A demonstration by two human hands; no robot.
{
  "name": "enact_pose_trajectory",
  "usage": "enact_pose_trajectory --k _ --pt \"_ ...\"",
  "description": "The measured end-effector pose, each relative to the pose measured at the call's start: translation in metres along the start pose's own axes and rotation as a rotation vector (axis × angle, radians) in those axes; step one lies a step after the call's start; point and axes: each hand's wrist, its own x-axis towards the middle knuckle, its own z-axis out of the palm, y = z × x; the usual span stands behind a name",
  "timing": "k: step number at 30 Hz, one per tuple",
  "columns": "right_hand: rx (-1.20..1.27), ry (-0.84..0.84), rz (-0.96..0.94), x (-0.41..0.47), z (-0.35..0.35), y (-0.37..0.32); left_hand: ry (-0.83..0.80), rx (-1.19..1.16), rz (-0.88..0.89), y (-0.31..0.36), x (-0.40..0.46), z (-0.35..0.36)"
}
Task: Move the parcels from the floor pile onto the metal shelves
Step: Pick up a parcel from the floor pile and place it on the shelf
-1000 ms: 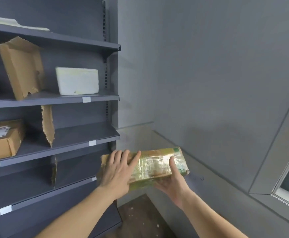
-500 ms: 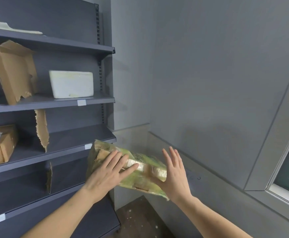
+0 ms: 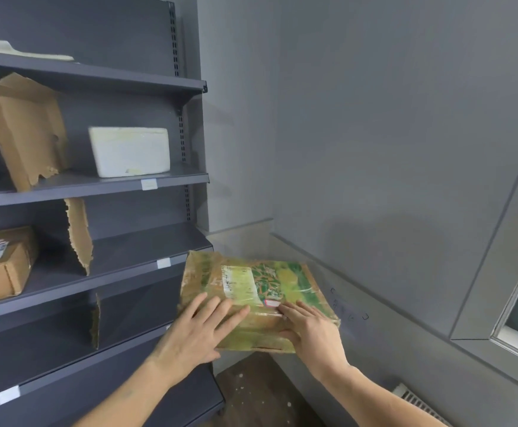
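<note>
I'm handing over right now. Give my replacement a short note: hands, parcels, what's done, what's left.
Left hand: fingers flat on top of the green taped parcel.
Right hand: holds the parcel's near right corner, fingers on top.
The parcel is in the air beside the metal shelves, off their right end, not on any shelf yet.
Already shelved: white foam box, brown cardboard parcel.
Left: set this parcel on a shelf; the one level with it looks free right of the cardboard divider. The floor pile is out of view.
</note>
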Motion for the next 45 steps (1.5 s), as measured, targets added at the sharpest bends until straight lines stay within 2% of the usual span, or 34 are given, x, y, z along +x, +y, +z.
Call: enact_pose_trajectory --k 3,5,8,12,20,27,31,33,34,35,39,43,45 --pt "-0.069 0.075 -0.071 -0.003 0.002 0.011 -0.012 -0.176 -0.132 -0.01 0.002 0.0" --pt "-0.104 0.127 -0.1 -0.004 0.002 0.016 -0.075 -0.26 -0.196 -0.015 0.003 -0.002" --pt "-0.134 0.155 -0.088 -0.003 0.006 0.015 -0.123 -0.291 -0.17 -0.011 0.005 0.0" --pt "-0.153 0.163 -0.097 0.003 0.006 0.014 -0.078 -0.407 -0.218 -0.01 0.006 0.005" --pt "-0.151 0.164 -0.042 0.011 0.003 0.012 0.043 -0.407 -0.238 -0.018 0.011 0.005" --pt "-0.243 0.21 -0.121 0.016 0.003 0.023 -0.017 -0.436 -0.216 -0.015 0.018 0.007" --pt "-0.298 0.208 -0.261 0.015 -0.001 0.042 -0.119 -0.453 -0.088 -0.021 0.013 0.008" --pt "-0.338 0.18 -0.372 0.013 -0.005 0.053 -0.106 -0.446 -0.06 -0.026 0.012 0.008" --pt "-0.359 0.161 -0.434 0.013 -0.008 0.057 -0.06 -0.425 -0.089 -0.029 0.014 0.005" --pt "-0.377 0.148 -0.501 0.013 -0.011 0.061 -0.08 -0.464 -0.158 -0.032 0.018 0.001" --pt "-0.403 0.11 -0.757 0.017 -0.02 0.066 -0.323 -0.641 -0.475 -0.039 0.034 0.001" --pt "-0.391 0.115 -0.912 0.021 -0.02 0.054 -0.326 -0.774 -0.547 -0.033 0.053 -0.005" --pt "-0.378 0.123 -0.966 0.024 -0.021 0.044 -0.292 -0.749 -0.558 -0.03 0.062 -0.009"
